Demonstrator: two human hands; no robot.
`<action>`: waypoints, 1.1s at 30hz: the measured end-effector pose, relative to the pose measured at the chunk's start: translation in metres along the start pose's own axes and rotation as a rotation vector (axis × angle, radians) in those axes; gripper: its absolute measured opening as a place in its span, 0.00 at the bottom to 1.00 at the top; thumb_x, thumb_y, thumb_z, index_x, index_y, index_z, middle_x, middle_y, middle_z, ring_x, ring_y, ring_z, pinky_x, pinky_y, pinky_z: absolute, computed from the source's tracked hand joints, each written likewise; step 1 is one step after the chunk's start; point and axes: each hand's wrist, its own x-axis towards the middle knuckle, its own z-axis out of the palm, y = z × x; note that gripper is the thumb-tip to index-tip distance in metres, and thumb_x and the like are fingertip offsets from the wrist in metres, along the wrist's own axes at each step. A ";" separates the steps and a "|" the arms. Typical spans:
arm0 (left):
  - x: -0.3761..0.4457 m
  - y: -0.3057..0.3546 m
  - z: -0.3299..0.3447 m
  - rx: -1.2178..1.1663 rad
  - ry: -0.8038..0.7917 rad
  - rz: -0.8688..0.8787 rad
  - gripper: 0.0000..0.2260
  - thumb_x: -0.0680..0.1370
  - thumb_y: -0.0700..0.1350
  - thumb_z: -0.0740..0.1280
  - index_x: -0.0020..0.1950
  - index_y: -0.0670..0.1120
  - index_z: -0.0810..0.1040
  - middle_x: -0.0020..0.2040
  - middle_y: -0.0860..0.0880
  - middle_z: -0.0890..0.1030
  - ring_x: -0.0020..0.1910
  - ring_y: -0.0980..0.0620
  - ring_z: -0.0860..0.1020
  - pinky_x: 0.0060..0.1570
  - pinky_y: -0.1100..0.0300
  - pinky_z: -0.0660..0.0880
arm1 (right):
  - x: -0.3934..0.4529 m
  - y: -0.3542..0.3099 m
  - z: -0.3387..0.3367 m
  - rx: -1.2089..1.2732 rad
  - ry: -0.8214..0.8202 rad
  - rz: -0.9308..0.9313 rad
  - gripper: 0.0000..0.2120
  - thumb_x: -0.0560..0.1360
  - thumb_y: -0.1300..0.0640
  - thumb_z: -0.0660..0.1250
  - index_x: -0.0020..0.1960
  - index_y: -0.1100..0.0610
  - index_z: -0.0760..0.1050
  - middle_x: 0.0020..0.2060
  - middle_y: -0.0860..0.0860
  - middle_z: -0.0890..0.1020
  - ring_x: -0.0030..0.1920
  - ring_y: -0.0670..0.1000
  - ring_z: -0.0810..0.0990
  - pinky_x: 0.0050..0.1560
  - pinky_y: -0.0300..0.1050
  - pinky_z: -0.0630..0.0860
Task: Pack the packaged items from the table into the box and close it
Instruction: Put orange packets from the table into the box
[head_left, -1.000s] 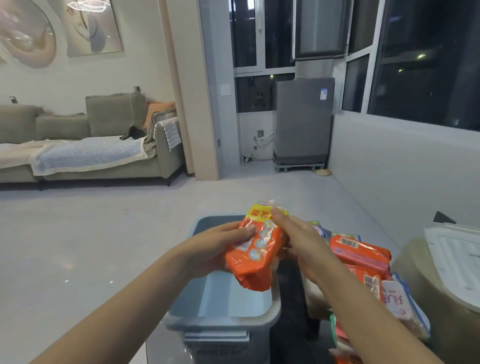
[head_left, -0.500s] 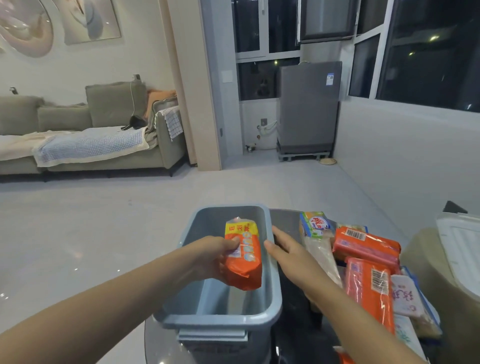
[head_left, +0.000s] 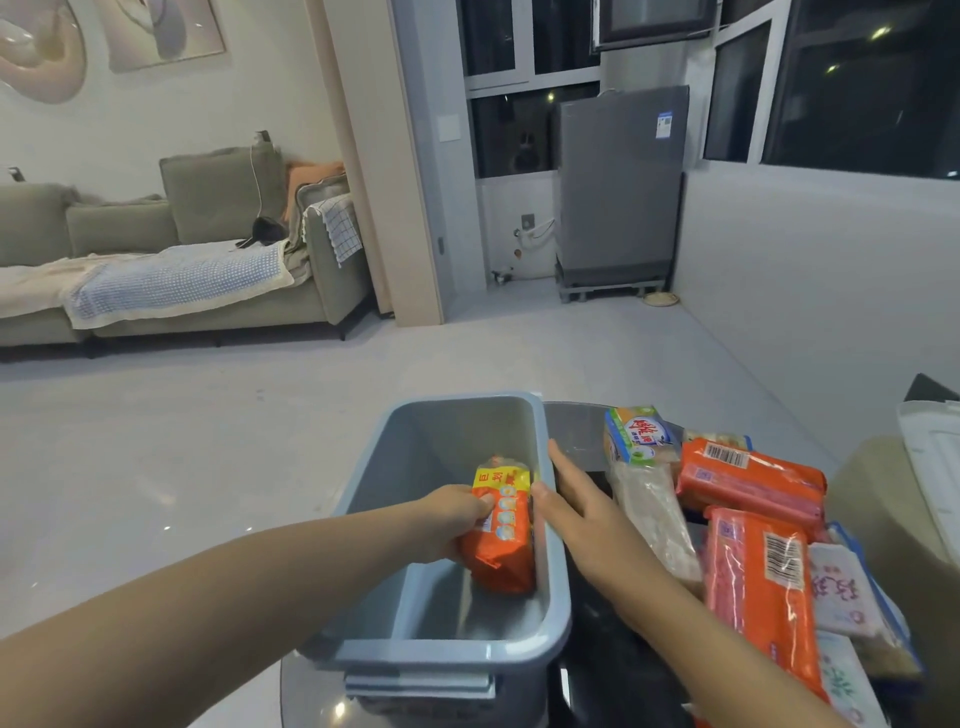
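Observation:
An open grey-blue plastic box (head_left: 555, 582) stands at the table's left edge. My left hand (head_left: 457, 512) grips an orange packet with a yellow top (head_left: 506, 540) and holds it low inside the box, against its right wall. My right hand (head_left: 582, 512) is open, flat, palm down just outside the box's right rim, holding nothing. To the right on the table lie two orange packets (head_left: 750, 478) (head_left: 761, 587), a clear bag with a green-blue label (head_left: 647, 483) and several white packets (head_left: 844, 592).
The dark glass table (head_left: 608, 670) carries the box and packets. A white lid (head_left: 935, 478) rests on a beige surface at far right. Beyond are open grey floor, a sofa (head_left: 208, 249) at left and a grey appliance (head_left: 618, 187) by the windows.
My left hand has lowered the orange packet from above the box down into it. My right hand let go of the packet and now hovers beside the box's right rim.

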 end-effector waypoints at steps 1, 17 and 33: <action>0.002 -0.001 0.002 -0.002 0.019 0.006 0.16 0.82 0.45 0.57 0.68 0.40 0.70 0.63 0.39 0.77 0.60 0.39 0.77 0.62 0.39 0.72 | 0.000 0.001 -0.001 0.005 0.002 -0.006 0.26 0.77 0.47 0.59 0.73 0.38 0.54 0.47 0.26 0.70 0.42 0.30 0.76 0.37 0.25 0.73; 0.007 0.007 0.016 0.061 0.148 -0.019 0.13 0.80 0.45 0.63 0.61 0.41 0.75 0.53 0.42 0.81 0.53 0.45 0.79 0.57 0.52 0.75 | 0.001 0.001 -0.004 0.020 0.000 -0.031 0.27 0.77 0.49 0.61 0.73 0.40 0.55 0.60 0.43 0.75 0.53 0.42 0.79 0.51 0.39 0.78; -0.071 0.037 0.024 0.066 0.286 0.455 0.16 0.79 0.49 0.57 0.65 0.46 0.73 0.59 0.47 0.77 0.59 0.49 0.75 0.64 0.49 0.72 | -0.020 -0.007 -0.014 -0.008 0.125 -0.035 0.21 0.77 0.49 0.61 0.69 0.47 0.66 0.46 0.34 0.77 0.46 0.37 0.78 0.36 0.28 0.74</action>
